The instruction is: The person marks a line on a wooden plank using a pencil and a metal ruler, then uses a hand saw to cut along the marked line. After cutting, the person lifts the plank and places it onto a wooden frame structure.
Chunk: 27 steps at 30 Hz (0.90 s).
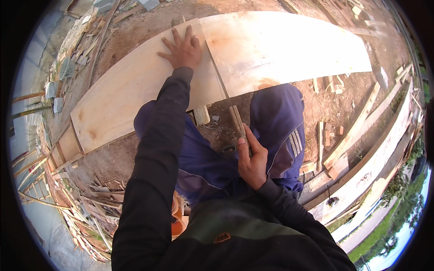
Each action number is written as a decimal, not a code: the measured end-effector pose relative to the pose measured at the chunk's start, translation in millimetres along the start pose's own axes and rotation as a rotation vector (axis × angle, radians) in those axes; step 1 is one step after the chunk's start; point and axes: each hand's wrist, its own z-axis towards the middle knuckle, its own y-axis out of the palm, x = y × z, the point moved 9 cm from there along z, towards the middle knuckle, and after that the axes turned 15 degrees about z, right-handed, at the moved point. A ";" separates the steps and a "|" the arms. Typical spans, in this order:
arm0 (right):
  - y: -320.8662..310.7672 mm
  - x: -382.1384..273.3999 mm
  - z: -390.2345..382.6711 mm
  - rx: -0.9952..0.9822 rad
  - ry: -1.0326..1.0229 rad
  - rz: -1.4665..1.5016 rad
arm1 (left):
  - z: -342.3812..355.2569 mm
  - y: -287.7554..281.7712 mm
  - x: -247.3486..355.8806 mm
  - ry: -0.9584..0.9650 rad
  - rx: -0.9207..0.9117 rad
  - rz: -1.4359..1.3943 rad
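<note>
A wide, pale plywood sheet [285, 49] lies across in front of my legs, and a straight line crosses it from the far edge to the near edge. My left hand [184, 50] presses flat on the sheet just left of that line, fingers spread. Down by my right knee, my right hand [254, 162] is closed around the wooden handle [236, 119] of a handsaw. Its thin blade [220, 81], seen almost edge-on, runs along the line in the sheet. How deep the blade sits cannot be made out.
A wood block [201, 115] shows under the sheet's near edge. Long planks [355, 128] and small offcuts [332, 134] lie on the dirt at the right. More scrap wood [106, 196] is heaped at the lower left. An orange object [177, 222] is beside my left leg.
</note>
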 end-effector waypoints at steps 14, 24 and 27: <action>-2.2 -3.8 -12.9 -0.028 0.020 -0.033 | -4.1 -0.5 0.8 -0.009 -0.024 -0.033; -2.2 12.8 22.7 -0.013 -0.071 0.026 | 5.4 -1.5 -1.2 0.013 -0.175 -0.039; 1.5 19.3 23.0 -0.029 0.015 -0.017 | -3.5 -3.6 -13.4 0.111 -0.196 -0.144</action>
